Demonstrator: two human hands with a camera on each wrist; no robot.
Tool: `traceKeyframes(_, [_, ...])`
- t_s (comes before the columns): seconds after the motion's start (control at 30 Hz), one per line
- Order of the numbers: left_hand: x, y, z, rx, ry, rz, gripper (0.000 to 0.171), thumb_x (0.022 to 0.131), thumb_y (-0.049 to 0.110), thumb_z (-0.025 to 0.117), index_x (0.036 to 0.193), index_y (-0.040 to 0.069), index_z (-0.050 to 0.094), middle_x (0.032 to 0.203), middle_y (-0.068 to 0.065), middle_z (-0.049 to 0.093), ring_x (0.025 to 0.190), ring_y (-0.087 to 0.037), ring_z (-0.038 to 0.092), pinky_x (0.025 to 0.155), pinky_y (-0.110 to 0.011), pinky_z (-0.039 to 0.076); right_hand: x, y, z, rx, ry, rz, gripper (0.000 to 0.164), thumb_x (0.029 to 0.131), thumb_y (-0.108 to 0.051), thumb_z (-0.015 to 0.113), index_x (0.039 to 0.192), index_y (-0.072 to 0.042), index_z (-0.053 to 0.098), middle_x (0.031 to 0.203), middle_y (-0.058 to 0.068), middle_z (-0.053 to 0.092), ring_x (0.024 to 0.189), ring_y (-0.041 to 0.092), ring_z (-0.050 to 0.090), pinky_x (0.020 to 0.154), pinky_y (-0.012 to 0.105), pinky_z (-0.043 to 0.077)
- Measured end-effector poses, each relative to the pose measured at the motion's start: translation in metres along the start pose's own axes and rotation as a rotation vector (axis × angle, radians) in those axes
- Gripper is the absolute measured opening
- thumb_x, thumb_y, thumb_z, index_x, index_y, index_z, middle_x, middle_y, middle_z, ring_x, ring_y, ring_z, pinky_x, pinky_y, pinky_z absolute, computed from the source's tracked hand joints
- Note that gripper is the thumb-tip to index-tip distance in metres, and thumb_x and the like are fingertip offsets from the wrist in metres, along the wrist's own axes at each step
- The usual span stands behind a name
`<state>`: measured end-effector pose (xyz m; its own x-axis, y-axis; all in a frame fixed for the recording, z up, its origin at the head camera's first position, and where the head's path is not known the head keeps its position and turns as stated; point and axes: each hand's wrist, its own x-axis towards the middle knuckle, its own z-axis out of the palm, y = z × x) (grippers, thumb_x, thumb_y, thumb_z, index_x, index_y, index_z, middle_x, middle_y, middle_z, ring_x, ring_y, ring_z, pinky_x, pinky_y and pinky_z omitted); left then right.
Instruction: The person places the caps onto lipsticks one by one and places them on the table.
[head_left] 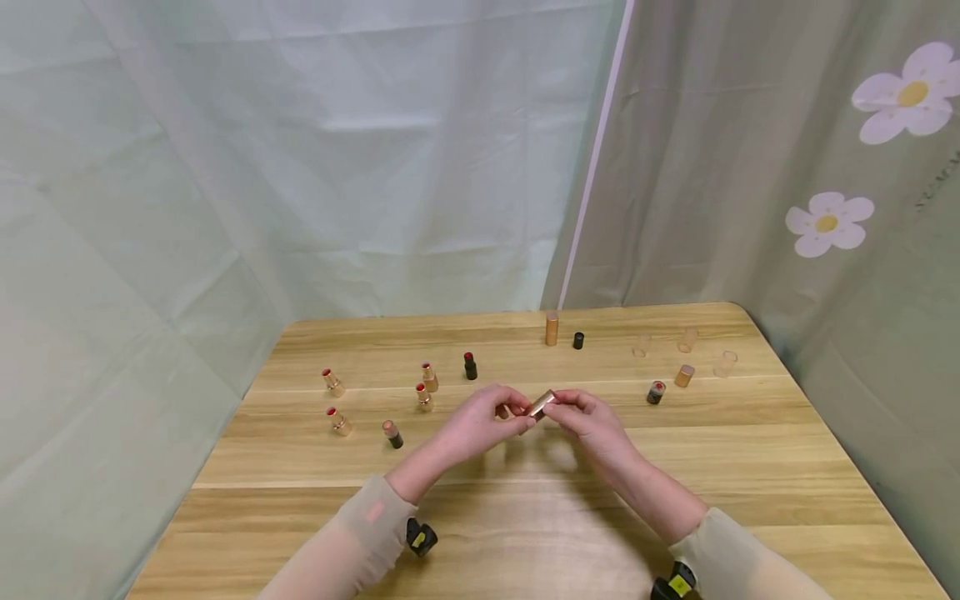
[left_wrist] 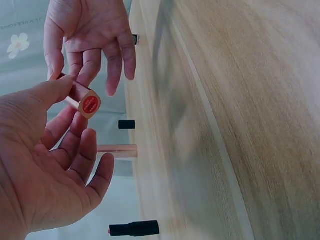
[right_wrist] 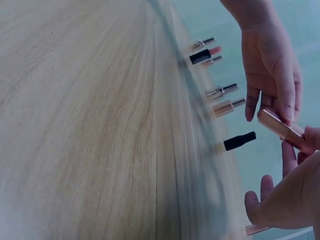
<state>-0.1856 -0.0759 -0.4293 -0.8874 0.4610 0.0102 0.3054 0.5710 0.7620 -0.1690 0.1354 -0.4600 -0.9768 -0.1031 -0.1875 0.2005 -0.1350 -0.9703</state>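
Over the middle of the table, both hands share one rose-gold lipstick tube (head_left: pixel 542 404), tilted with its right end higher. My left hand (head_left: pixel 487 421) pinches its lower left end between thumb and fingers. The right hand (head_left: pixel 596 425) pinches the upper right end. In the left wrist view the tube's base shows a round red label (left_wrist: pixel 90 104), facing the camera. A seam runs around the lipstick tube (right_wrist: pixel 280 125) in the right wrist view. Closest to the left hand stand a gold lipstick (head_left: pixel 424 397) with a red tip and a black lipstick (head_left: pixel 470 366).
Left on the wooden table (head_left: pixel 525 533) stand several uncapped lipsticks, including a black-based one (head_left: pixel 392 434). Behind the hands are a copper tube (head_left: pixel 551 329) and a small black cap (head_left: pixel 578 340). Clear caps (head_left: pixel 687 339), a copper cap (head_left: pixel 684 376) and a black piece (head_left: pixel 656 392) stand right.
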Motion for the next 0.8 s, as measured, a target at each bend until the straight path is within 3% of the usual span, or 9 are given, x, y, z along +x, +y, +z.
traceKeyframes(0.2, [0.001, -0.001, 0.003, -0.010, 0.002, 0.019, 0.023, 0.093, 0.032, 0.077, 0.112, 0.020, 0.074, 0.095, 0.010, 0.065, 0.087, -0.012, 0.059, 0.072, -0.031, 0.051, 0.001, 0.003, 0.000, -0.072, -0.001, -0.053, 0.037, 0.090, -0.016, 0.080, 0.119, 0.002, 0.065, 0.106, 0.007, 0.072, 0.102, 0.019, 0.064, 0.096, 0.035, 0.047])
traceKeyframes(0.4, [0.005, -0.002, 0.006, 0.014, 0.017, 0.020, 0.021, 0.093, 0.030, 0.077, 0.111, 0.021, 0.073, 0.096, 0.013, 0.065, 0.091, -0.010, 0.059, 0.080, -0.031, 0.051, -0.001, -0.001, -0.002, -0.100, -0.045, -0.105, 0.035, 0.091, -0.013, 0.079, 0.119, 0.004, 0.065, 0.110, 0.009, 0.071, 0.100, 0.019, 0.065, 0.094, 0.034, 0.051])
traceKeyframes(0.6, [0.012, -0.003, 0.009, 0.020, 0.041, -0.006, 0.020, 0.092, 0.028, 0.077, 0.109, 0.020, 0.070, 0.101, 0.012, 0.069, 0.097, -0.012, 0.062, 0.085, -0.034, 0.052, -0.004, -0.010, -0.018, -0.279, -0.067, -0.186, 0.037, 0.097, -0.023, 0.073, 0.124, 0.000, 0.066, 0.120, 0.012, 0.069, 0.107, 0.020, 0.064, 0.093, 0.030, 0.051])
traceKeyframes(0.8, [0.028, -0.007, 0.014, 0.058, 0.062, -0.051, 0.023, 0.091, 0.031, 0.077, 0.108, 0.019, 0.069, 0.104, 0.009, 0.070, 0.100, -0.014, 0.063, 0.087, -0.035, 0.051, -0.006, -0.023, -0.045, -0.511, -0.040, -0.266, 0.035, 0.099, -0.035, 0.070, 0.124, -0.010, 0.069, 0.125, 0.005, 0.067, 0.126, 0.026, 0.054, 0.105, 0.049, 0.042])
